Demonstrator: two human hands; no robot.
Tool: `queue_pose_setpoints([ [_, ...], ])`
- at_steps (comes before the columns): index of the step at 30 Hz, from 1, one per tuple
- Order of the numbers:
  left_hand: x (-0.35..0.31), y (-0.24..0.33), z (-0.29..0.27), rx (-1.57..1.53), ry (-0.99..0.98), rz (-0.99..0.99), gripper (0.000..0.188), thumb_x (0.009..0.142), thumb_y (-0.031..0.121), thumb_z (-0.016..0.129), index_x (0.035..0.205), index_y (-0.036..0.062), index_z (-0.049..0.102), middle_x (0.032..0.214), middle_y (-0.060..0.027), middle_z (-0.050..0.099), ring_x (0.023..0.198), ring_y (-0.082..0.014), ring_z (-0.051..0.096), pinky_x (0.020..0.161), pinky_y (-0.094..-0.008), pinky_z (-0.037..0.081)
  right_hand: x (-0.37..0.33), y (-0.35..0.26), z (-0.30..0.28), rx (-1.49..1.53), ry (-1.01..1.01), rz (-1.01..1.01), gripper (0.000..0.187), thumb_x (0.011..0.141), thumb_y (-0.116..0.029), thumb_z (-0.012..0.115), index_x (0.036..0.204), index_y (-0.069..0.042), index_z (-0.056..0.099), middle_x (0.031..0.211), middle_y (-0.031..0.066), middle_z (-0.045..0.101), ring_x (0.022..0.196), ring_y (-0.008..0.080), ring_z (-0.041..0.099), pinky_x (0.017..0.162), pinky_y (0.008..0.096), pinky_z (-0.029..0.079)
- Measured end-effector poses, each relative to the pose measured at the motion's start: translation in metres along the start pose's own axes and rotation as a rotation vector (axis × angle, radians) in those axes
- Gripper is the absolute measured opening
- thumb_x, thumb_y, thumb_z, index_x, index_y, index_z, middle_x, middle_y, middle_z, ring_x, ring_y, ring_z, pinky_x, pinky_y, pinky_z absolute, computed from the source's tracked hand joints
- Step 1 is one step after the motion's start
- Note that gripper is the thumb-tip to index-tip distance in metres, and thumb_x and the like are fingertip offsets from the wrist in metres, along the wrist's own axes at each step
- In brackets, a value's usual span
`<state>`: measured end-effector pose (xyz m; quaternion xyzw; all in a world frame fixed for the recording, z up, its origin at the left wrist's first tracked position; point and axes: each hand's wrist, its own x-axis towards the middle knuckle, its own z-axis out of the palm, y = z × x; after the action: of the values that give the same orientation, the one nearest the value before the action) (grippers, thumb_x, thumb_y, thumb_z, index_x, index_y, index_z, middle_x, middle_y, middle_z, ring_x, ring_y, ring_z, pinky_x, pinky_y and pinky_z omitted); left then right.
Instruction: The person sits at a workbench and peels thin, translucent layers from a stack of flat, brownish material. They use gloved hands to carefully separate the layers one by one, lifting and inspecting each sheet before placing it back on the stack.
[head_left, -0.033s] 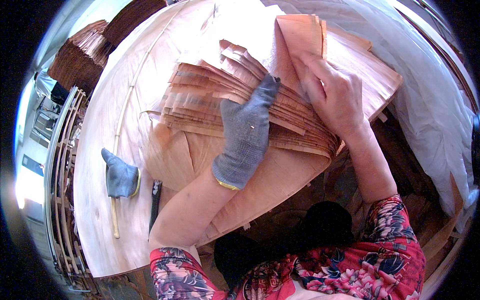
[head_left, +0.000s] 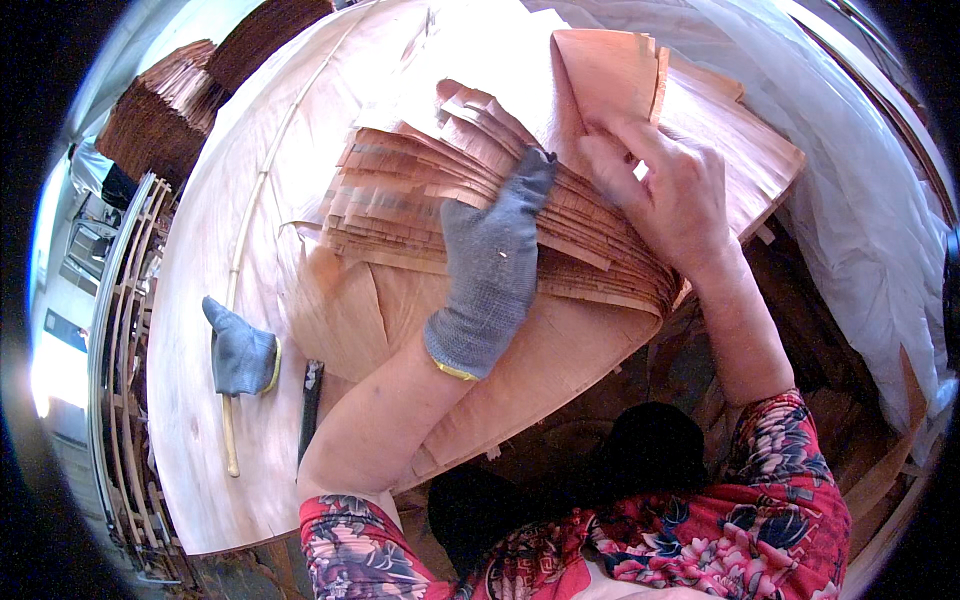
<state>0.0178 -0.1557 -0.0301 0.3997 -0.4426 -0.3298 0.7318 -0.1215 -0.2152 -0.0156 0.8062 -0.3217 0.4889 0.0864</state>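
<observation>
A fanned stack of thin brown wood veneer sheets (head_left: 400, 200) lies in front of me, its layered edges spread toward the left. My left hand (head_left: 490, 270), in a grey knit glove with a yellow cuff, rests across the fan with its fingers stretched out and its thumb apart. Bare, my right hand (head_left: 670, 185) is closed at the right side of the stack, its thumb and fingers bent around the edge of some raised veneer sheets (head_left: 610, 75). Where its fingertips meet the sheets is partly hidden.
Large pale veneer sheets (head_left: 190, 480) lie under the stack. On the left are an empty grey glove (head_left: 243, 360), a long thin stick (head_left: 233, 440) and a black-handled tool (head_left: 310, 400). White plastic sheeting (head_left: 850, 240) hangs at the right; brown veneer piles (head_left: 160, 120) stand behind.
My right hand's fingers have shifted slightly, and the raised sheets' right edge has moved a little to the right. The left hand stays nearly in place.
</observation>
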Motion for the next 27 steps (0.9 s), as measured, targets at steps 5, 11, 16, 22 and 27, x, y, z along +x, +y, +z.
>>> queue_pose_setpoints([
  [5,0.001,-0.003,-0.003,0.006,-0.007,-0.011,0.014,0.084,0.007,0.058,0.095,-0.0006,0.062,0.092,-0.0058,0.062,0.083,-0.013,0.058,0.074,-0.0255,0.048,0.001,-0.003,-0.001,-0.023,-0.008,0.002,0.047,0.074,-0.055,0.059,0.079,-0.009,0.063,0.068,0.0095,0.063,0.06,0.0266,0.062,0.051,0.0363,0.047],
  [11,0.001,0.0,-0.004,0.099,-0.053,0.026,0.02,0.086,0.01,0.056,0.101,-0.0044,0.06,0.096,-0.0076,0.062,0.087,-0.0149,0.058,0.078,-0.0279,0.047,0.001,-0.005,-0.002,0.02,-0.037,0.078,0.043,0.076,-0.053,0.059,0.078,-0.01,0.062,0.065,0.0082,0.062,0.059,0.0263,0.062,0.051,0.0363,0.047],
  [16,-0.001,-0.006,-0.01,0.238,-0.117,0.195,0.026,0.085,0.005,0.053,0.109,-0.0015,0.059,0.105,-0.0122,0.06,0.095,-0.0195,0.057,0.083,-0.0315,0.045,0.001,-0.004,-0.002,0.085,-0.054,0.122,0.036,0.081,-0.045,0.057,0.078,-0.01,0.062,0.062,0.009,0.061,0.058,0.0272,0.061,0.05,0.0363,0.046],
  [22,-0.001,-0.011,-0.013,0.222,-0.134,0.268,0.028,0.083,0.002,0.053,0.11,0.0007,0.059,0.107,-0.0129,0.06,0.096,-0.0211,0.057,0.084,-0.0319,0.045,-0.003,0.002,0.004,0.062,0.049,0.057,0.02,0.084,-0.029,0.055,0.09,-0.011,0.063,0.064,0.0115,0.061,0.058,0.0292,0.061,0.052,0.0387,0.047],
  [27,0.001,0.002,0.002,-0.034,0.007,0.003,0.022,0.083,0.009,0.062,0.101,-0.0033,0.059,0.092,-0.005,0.062,0.079,-0.0104,0.056,0.066,-0.0236,0.046,-0.001,-0.005,-0.002,0.103,0.063,0.166,0.027,0.084,-0.015,0.053,0.111,-0.007,0.056,0.074,0.0172,0.063,0.064,0.0309,0.063,0.057,0.0367,0.049],
])
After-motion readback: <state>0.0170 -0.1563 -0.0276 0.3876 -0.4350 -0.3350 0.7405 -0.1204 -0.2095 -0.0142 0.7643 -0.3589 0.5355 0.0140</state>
